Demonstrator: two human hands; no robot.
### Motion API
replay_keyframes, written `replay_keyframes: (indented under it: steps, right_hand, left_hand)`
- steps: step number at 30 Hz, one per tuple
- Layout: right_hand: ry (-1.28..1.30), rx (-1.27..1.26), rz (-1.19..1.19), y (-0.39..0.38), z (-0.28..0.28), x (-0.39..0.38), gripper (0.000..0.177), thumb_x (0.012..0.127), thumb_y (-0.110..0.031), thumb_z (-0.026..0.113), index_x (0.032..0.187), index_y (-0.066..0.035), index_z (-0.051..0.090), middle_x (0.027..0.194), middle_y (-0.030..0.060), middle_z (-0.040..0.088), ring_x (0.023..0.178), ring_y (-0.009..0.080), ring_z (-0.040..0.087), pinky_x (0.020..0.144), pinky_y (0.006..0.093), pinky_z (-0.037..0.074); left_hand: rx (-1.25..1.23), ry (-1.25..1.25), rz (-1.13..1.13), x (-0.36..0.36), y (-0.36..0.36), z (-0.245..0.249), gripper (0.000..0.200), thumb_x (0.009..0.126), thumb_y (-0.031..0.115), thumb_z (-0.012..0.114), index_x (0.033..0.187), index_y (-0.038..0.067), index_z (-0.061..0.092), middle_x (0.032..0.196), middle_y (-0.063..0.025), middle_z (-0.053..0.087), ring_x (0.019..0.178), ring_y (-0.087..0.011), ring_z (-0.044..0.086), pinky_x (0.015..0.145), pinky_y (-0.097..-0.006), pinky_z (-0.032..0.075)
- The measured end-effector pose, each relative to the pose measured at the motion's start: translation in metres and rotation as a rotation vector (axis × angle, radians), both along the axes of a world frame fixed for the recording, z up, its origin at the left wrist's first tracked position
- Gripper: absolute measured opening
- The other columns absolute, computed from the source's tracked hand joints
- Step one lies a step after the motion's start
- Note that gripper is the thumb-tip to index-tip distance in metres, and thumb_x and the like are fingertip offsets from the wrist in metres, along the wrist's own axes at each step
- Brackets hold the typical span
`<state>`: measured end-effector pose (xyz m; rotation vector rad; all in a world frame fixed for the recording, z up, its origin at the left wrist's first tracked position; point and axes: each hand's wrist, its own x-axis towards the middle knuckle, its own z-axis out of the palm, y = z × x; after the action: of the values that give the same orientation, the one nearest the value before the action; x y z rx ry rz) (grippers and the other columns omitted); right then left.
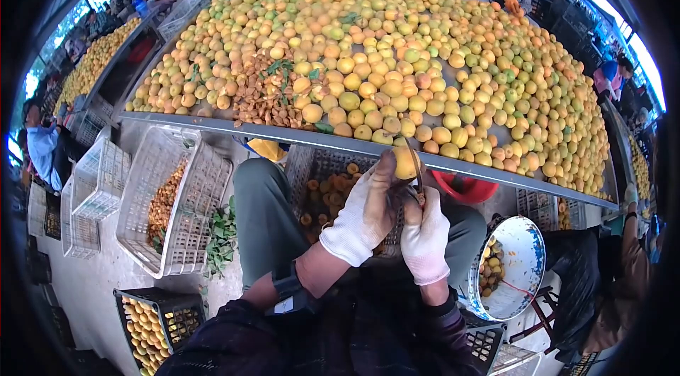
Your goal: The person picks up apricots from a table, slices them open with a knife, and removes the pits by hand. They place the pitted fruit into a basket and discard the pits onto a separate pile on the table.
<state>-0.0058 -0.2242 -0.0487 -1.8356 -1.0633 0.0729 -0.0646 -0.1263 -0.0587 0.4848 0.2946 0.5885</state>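
Observation:
My left hand (368,209), in a white glove stained brown at the fingers, is closed around a yellow apricot (405,163) just in front of the table's near edge. Close beside it, my right hand (426,238), also gloved, grips a thin, curved, dark tool (419,176) whose upper part lies against the fruit. Its exact kind is hard to make out, since the fingers cover its lower end. Below both hands, between my knees, a crate (301,172) holds apricot pieces (327,192).
Apricots (397,86) cover the metal-edged table (283,133), with a brown heap of pits (263,96) among them. Leftward stands a white crate (202,217); a black crate (175,298) of apricots is lower. To the right are a red basin (476,192) and white bucket (520,255). Other people sit around.

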Motion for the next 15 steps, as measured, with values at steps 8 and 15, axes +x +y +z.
replay_keyframes:
  steps: [8, 15]
  right_hand:
    - [0.118, -0.052, 0.04, -0.003, -0.001, 0.002, 0.026, 0.095, -0.022, 0.052, 0.106, 0.001, 0.049, 0.081, 0.0236, 0.062, 0.081, 0.0432, 0.063, 0.063, 0.0398, 0.049]
    - [0.1, -0.171, 0.004, -0.008, 0.008, 0.002, 0.021, 0.094, -0.019, 0.052, 0.103, 0.0, 0.049, 0.08, 0.026, 0.061, 0.082, 0.0461, 0.06, 0.061, 0.0432, 0.048]
  left_hand:
    - [-0.143, -0.028, -0.003, 0.004, -0.009, 0.01, 0.054, 0.083, 0.051, 0.064, 0.115, 0.007, 0.054, 0.1, -0.004, 0.061, 0.092, -0.0161, 0.059, 0.078, -0.0292, 0.05]
    - [-0.16, -0.043, -0.047, 0.004, -0.011, 0.01, 0.056, 0.082, 0.05, 0.064, 0.114, 0.005, 0.055, 0.101, -0.0052, 0.062, 0.093, -0.0171, 0.059, 0.079, -0.03, 0.05]
